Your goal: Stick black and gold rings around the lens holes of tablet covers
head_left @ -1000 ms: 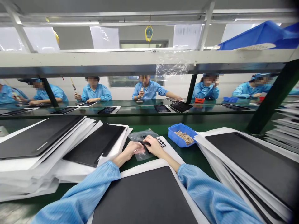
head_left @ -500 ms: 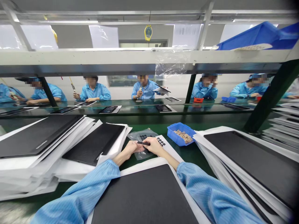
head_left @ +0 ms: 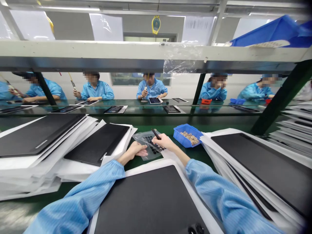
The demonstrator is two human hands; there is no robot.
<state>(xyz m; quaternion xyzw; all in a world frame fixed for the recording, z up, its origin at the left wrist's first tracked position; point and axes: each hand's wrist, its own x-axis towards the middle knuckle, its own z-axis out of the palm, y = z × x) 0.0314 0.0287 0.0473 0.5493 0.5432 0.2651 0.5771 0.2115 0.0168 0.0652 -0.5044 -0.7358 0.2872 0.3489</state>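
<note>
My right hand [head_left: 165, 142] grips a slim black stick [head_left: 156, 133] that points up and away from me. My left hand [head_left: 136, 149] rests curled at the near edge of a transparent plastic bag [head_left: 146, 144], which holds black rubber rings [head_left: 153, 146]. Both hands lie just beyond a flat black panel [head_left: 146, 201] on a white backing sheet, directly in front of me. Two round black pads [head_left: 195, 229] sit at the panel's lower edge. Nothing shows in my left hand.
A blue bin of tan rings [head_left: 187, 136] stands to the right of my hands. Stacked black panels on white sheets lie to the left [head_left: 97, 143] and right [head_left: 263, 165]. Co-workers [head_left: 151, 87] sit across a green bench beneath an overhead shelf [head_left: 146, 53].
My right hand has moved up and to the right, separating from my left and tilting the black stick upright. The whole view has shifted slightly upward.
</note>
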